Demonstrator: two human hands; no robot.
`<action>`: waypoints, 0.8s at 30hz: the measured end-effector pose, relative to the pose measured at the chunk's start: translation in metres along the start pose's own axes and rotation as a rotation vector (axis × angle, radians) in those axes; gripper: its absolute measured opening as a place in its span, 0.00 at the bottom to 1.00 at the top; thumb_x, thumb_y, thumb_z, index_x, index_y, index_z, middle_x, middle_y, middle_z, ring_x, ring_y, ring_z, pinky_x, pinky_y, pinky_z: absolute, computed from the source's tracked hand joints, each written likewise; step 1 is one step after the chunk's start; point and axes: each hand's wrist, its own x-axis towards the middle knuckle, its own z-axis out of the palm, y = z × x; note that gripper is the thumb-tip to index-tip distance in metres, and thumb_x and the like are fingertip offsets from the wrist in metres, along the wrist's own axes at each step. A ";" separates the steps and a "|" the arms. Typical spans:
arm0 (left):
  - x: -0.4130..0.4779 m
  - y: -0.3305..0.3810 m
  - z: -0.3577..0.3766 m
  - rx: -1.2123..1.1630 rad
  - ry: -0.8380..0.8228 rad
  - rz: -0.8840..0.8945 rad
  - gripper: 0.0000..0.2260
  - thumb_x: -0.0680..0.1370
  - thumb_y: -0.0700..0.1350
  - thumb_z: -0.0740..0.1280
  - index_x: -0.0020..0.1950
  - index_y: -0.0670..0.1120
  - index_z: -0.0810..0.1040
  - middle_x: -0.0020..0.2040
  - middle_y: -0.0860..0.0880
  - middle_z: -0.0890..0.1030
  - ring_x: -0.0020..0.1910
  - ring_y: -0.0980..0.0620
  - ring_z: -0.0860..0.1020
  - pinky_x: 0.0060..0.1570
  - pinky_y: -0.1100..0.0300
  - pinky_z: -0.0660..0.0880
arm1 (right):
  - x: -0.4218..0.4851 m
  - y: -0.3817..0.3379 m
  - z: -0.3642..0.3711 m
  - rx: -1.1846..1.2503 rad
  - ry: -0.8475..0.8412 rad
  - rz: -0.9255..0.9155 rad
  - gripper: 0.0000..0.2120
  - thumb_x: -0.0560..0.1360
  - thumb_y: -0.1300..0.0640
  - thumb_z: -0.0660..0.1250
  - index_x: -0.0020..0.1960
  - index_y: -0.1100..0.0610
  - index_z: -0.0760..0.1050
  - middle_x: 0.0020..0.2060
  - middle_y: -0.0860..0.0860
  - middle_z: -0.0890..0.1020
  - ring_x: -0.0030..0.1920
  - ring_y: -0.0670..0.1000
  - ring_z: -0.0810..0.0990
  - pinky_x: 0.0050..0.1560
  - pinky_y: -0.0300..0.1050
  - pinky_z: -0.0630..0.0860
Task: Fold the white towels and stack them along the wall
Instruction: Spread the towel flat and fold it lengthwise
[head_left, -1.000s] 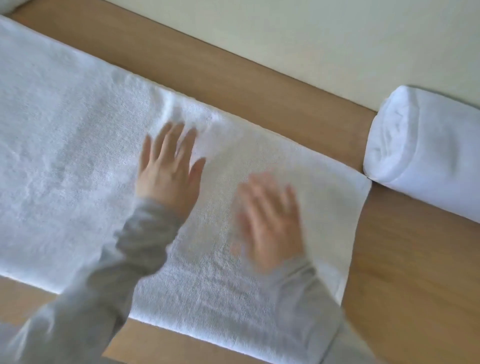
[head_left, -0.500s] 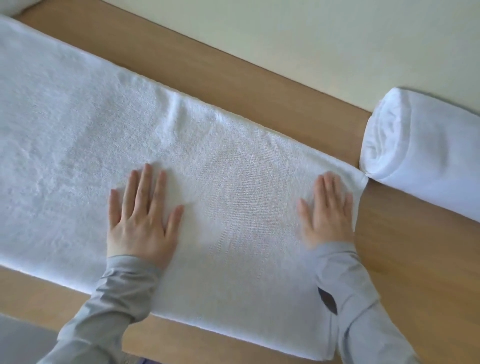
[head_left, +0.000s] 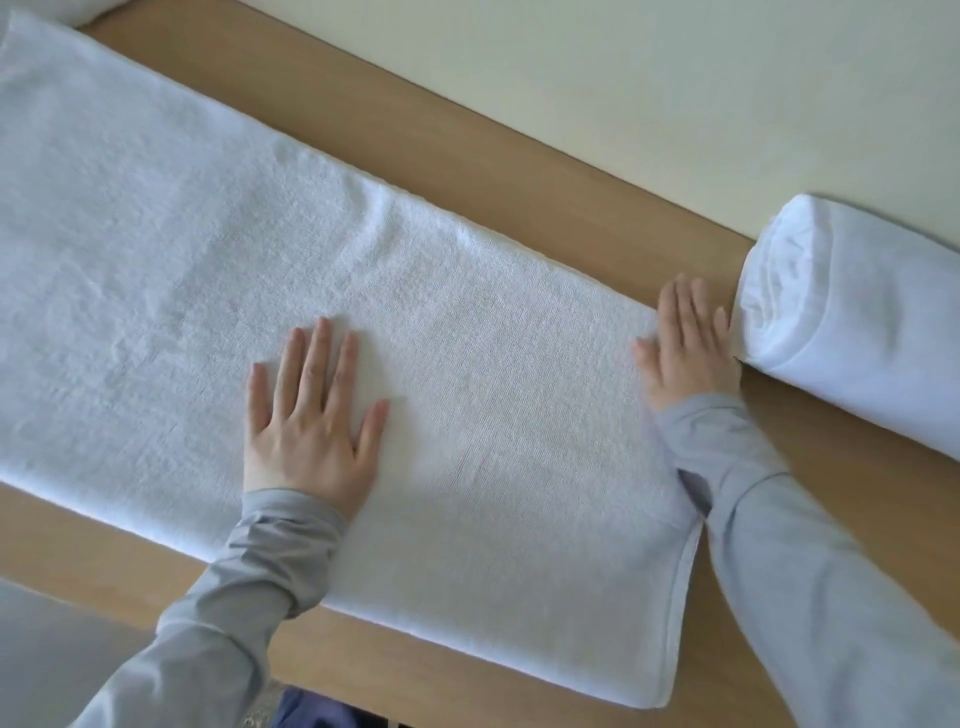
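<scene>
Presently, item one: long white towel (head_left: 467, 395), spread flat in a band across the wooden tabletop (head_left: 571, 202), its far long edge running near the cream wall (head_left: 675, 78) but apart from it. The layered hem at the near right corner suggests it is already doubled lengthwise. Item two: left hand (head_left: 311, 421), fingers straight and spread, palm pressing the towel's middle. Item three: right hand (head_left: 685, 353), fingers straight and together, lying flat on the towel's short right end by the far corner. It sits just beside the rolled white towel (head_left: 857, 322); whether they touch cannot be told. Item four: that rolled towel, lying on the tabletop against the wall. Change noted: a second ago both hands were close together mid-towel and the right was blurred in a sweep. The right now rests at the end, the left has drawn toward the near edge, and the cloth between them looks smoother. Judgement: smoothing seems finished, so the right end is ready to be folded or rolled leftward.
</scene>
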 end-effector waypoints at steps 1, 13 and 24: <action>0.000 0.000 0.000 0.003 -0.001 -0.003 0.29 0.78 0.60 0.45 0.76 0.48 0.55 0.77 0.47 0.56 0.75 0.46 0.54 0.72 0.44 0.49 | -0.010 -0.025 0.001 0.046 0.032 -0.007 0.37 0.73 0.42 0.38 0.74 0.65 0.49 0.75 0.60 0.53 0.76 0.58 0.49 0.74 0.54 0.44; 0.001 -0.003 0.006 0.018 -0.032 -0.005 0.28 0.79 0.61 0.45 0.77 0.51 0.50 0.78 0.49 0.52 0.76 0.49 0.50 0.73 0.45 0.46 | -0.146 -0.075 0.028 0.103 -0.003 -0.081 0.27 0.78 0.49 0.47 0.74 0.58 0.55 0.74 0.52 0.58 0.75 0.51 0.54 0.72 0.57 0.50; 0.011 0.005 -0.009 -0.021 -0.101 0.093 0.31 0.77 0.61 0.44 0.77 0.48 0.50 0.78 0.46 0.50 0.76 0.44 0.47 0.73 0.44 0.42 | -0.263 -0.072 0.019 0.928 0.086 0.842 0.20 0.73 0.58 0.68 0.64 0.59 0.72 0.71 0.50 0.66 0.71 0.49 0.62 0.70 0.50 0.61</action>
